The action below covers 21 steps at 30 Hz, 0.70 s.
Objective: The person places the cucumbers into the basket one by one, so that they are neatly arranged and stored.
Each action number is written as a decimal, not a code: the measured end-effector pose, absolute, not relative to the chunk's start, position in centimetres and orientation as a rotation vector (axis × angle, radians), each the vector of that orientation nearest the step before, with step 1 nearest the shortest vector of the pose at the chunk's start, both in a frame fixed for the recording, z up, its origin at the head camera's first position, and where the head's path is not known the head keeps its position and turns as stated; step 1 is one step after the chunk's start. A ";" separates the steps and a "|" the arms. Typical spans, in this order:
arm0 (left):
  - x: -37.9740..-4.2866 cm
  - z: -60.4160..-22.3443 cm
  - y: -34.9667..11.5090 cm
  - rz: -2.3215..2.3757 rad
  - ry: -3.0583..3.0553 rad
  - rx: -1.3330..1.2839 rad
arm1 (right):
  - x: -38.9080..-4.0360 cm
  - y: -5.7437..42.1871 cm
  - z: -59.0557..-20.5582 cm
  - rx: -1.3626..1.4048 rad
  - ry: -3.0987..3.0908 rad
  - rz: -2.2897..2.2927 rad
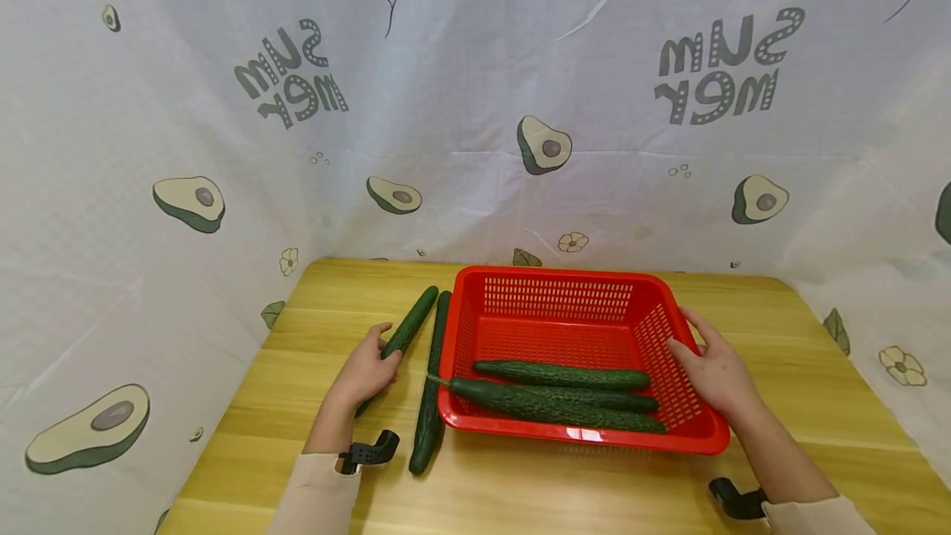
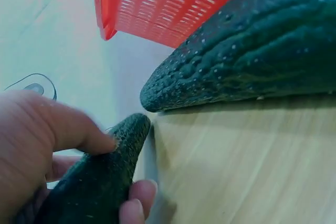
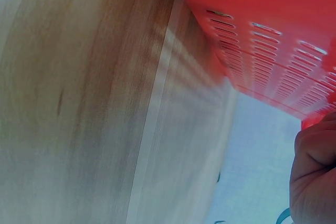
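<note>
My left hand [image 1: 367,368] has its fingers and thumb around a dark green cucumber [image 1: 411,325] lying slanted on the table, left of the basket. In the left wrist view the cucumber's tip [image 2: 128,135] pokes out past the fingers. A second cucumber [image 1: 428,415] lies between that one and the red plastic basket [image 1: 565,273], close along its left wall. Inside the basket, three cucumbers lie crosswise near the front; the front one [image 1: 535,405] has its thin stem over the left rim. The right hand [image 1: 716,370] grips the basket's right rim, thumb inside.
The wood-patterned tabletop [image 1: 520,485] holds the basket at its middle. Behind and at both sides hangs a pale curtain [image 1: 461,89] printed with avocados, meeting the table's back edge. Dark wrist mounts [image 1: 375,450] sit on both forearms.
</note>
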State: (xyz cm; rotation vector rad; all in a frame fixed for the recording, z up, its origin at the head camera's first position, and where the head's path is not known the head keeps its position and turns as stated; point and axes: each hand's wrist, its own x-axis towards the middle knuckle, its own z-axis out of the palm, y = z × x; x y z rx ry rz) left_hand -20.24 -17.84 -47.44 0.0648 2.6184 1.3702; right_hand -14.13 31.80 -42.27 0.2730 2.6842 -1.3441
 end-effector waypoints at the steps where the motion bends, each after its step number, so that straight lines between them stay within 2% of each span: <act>1: -20.3 -47.3 -17.9 1.343 2.657 0.060 | -14.1 31.8 -42.3 0.273 2.681 -1.350; 21: -18.1 -42.3 -17.9 1.481 2.770 0.240 | -14.2 31.9 -42.5 0.264 2.681 -1.367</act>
